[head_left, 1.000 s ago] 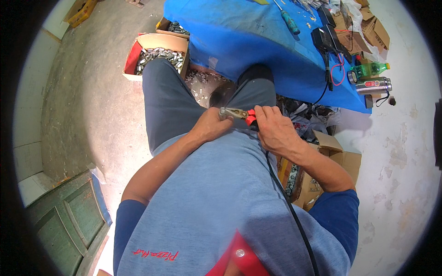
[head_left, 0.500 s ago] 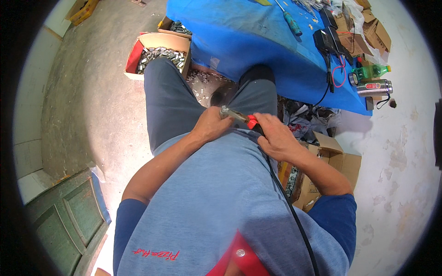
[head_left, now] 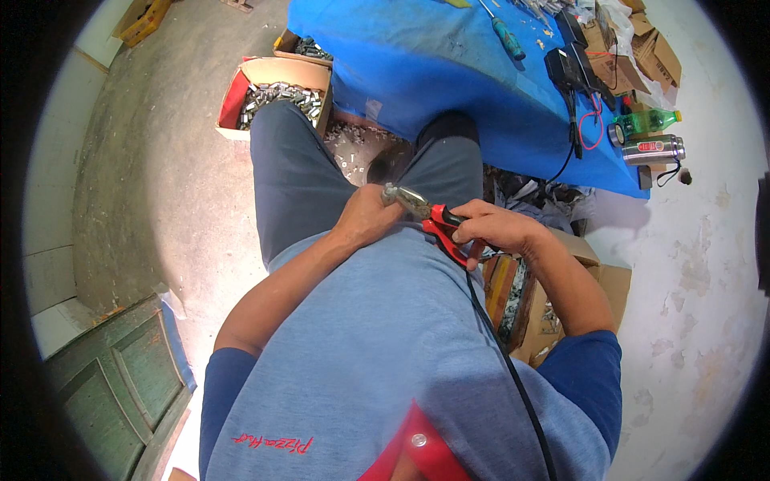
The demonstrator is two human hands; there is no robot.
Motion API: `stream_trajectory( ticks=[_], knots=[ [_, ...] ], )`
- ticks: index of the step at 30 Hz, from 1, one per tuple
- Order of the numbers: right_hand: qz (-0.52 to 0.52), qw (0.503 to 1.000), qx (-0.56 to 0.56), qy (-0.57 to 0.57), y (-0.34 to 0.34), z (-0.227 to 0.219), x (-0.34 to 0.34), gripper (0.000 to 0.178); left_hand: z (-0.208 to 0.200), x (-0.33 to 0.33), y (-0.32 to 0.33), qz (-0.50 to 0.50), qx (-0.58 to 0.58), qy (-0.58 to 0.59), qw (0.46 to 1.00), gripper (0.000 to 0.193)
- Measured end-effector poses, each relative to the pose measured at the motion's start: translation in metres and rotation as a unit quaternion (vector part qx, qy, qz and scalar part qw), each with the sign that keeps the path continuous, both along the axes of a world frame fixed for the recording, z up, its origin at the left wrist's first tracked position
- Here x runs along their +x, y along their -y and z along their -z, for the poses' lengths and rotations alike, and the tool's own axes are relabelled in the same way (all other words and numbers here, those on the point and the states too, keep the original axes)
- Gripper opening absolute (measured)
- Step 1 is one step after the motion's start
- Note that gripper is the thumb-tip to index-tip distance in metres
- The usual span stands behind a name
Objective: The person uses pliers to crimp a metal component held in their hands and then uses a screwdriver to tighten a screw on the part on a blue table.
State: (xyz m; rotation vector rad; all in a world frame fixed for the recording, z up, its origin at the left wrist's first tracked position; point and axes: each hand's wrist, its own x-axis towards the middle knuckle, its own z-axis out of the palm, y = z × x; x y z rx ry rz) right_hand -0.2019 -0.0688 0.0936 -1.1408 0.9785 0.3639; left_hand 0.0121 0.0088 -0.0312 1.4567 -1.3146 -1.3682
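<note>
In front of my waist, my right hand (head_left: 499, 228) is wrapped round a pair of long-nosed pliers (head_left: 439, 225) with red and black handles. The handles stand apart, with some of my fingers around and between them. Pointing up and left, the pliers' metal jaws reach my left hand (head_left: 366, 215). That hand is closed on a small silvery metal part (head_left: 390, 193), which pokes out beside the jaw tips. Its shape is mostly hidden by my fingers, and I cannot tell whether the jaws grip it.
An open carton (head_left: 287, 74) of small metal parts stands past my left knee. Ahead is a blue-covered table (head_left: 401, 60) with a screwdriver (head_left: 507, 38), black adapters, a green bottle (head_left: 642, 122) and a steel flask (head_left: 654, 150). A black cable (head_left: 513, 377) runs down my shirt; cartons (head_left: 613, 293) stand to my right.
My right hand has shifted slightly right and turned, and the pliers' handles have spread apart, showing more red. My left hand has hardly moved.
</note>
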Motion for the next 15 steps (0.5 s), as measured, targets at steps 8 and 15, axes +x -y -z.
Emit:
stream_trajectory(
  ticks=[8,15],
  knots=[
    [0.031,0.995,0.091,0.027,0.014,0.012,-0.011,0.029,0.013,-0.002,0.002,0.009,0.013,-0.044,0.999,0.023],
    [0.026,0.993,0.107,0.031,0.017,0.014,-0.003,0.029,0.005,0.000,0.000,0.013,0.016,-0.079,0.997,0.030]
  ],
)
